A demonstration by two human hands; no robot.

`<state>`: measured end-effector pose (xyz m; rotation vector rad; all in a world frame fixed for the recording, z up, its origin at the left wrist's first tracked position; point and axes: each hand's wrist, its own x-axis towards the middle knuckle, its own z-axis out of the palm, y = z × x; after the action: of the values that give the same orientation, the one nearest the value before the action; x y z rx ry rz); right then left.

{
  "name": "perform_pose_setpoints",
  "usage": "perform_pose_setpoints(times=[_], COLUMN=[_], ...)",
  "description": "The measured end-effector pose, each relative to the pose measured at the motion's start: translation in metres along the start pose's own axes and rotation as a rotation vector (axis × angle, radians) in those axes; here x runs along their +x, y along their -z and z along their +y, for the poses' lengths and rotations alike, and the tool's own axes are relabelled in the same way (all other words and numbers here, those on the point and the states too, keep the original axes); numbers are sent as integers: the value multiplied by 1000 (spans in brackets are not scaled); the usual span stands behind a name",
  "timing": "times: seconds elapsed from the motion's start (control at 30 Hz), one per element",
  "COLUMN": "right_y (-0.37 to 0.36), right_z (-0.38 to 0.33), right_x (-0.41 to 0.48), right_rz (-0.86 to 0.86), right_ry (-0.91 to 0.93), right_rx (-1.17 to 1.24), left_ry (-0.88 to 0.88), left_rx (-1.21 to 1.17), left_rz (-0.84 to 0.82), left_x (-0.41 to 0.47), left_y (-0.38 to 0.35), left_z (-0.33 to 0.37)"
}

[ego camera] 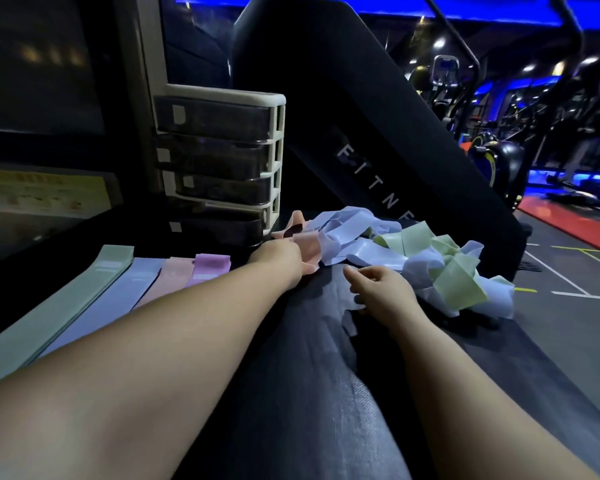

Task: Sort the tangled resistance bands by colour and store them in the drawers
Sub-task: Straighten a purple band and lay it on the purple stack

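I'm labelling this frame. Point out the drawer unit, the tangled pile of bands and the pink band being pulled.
drawer unit [278, 140]: head view, right side of its white frame.
tangled pile of bands [413, 247]: head view, a green band mid-pile.
pink band [310, 249]: head view, stretch beside the left hand [283, 259].

Both forearms were bare from the lower edge of the view right up to the wrists, with no sleeve showing on either. The left hand [284, 259] wore no glove, ring, or watch that could be seen, though its fingers were largely hidden. The right hand [383, 289] was likewise bare, its wrist without a strap or bracelet, and the nail on its extended finger looked short, pale and unpainted.
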<state>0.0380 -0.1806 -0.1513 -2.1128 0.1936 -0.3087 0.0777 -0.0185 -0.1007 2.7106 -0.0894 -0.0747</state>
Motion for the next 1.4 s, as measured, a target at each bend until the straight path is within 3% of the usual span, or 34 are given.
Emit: perform_pose_setpoints(times=[0.13, 0.23, 0.33, 0.4, 0.47, 0.53, 0.63, 0.8, 0.9, 1.13, 1.27, 1.4], right_y=[1, 2, 13, 20, 27, 33, 40, 39, 36, 34, 32, 29], right_z=[-15, -23, -26, -29, -32, -35, -36, -37, -40, -42, -43, -44], right_x=[-18, -34, -45, -51, -53, -56, -56, -57, -59, -60, -59, -62], right_rz=[-195, -240, -363, -387, -317, -261, -319, -455, -603, -537, -403, -412], right_ry=[-197, -285, -275, -242, -176, -83, -16, 95, 116, 149, 76, 70], right_rx=[467, 658, 799, 749, 545, 354, 351, 313, 322, 349, 375, 278], left_ry=[-203, -252, -262, -261, -250, -174, -10, 57, 28, 88, 52, 5], left_rx=[-103, -363, -395, -431, -526, -563, -623, -1237, -1404, -1392, -1441, -1514], left_rz=[19, -61, -153, -161, -158, -58, 97, -112, -155, -35, -51, -144], left_x=[-55, -98, -122, -134, -138, -138, -125, -115, -111, -114, -123, -131], left_y=[10, 4, -11, -18, -23, -22, -24, -41, -40, -40, -37, -31], left_z=[19, 21, 17, 13, 7, 2, -5, -4, -3, -13, -12, -12])
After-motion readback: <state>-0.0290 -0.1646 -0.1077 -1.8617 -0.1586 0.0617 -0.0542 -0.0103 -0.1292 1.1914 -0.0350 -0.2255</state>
